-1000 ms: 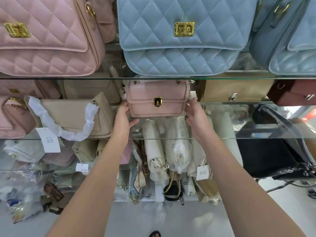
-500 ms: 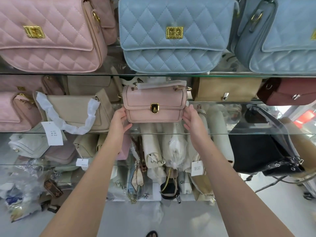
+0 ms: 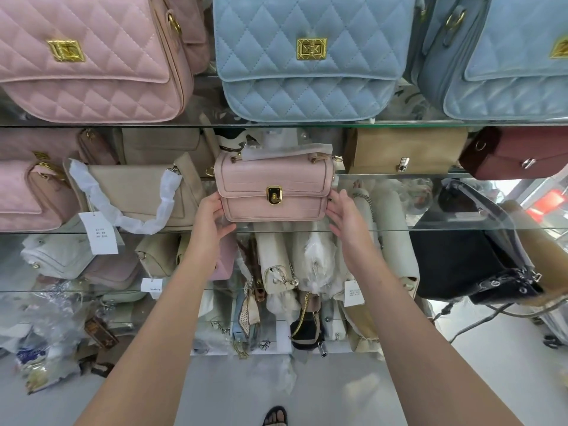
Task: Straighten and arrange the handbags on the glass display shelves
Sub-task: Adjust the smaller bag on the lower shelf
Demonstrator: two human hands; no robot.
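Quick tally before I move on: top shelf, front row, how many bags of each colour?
Pink bag: 1
Blue bags: 2
Total: 3

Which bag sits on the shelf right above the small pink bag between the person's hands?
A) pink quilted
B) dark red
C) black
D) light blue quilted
D: the light blue quilted bag sits directly over the small pink bag.
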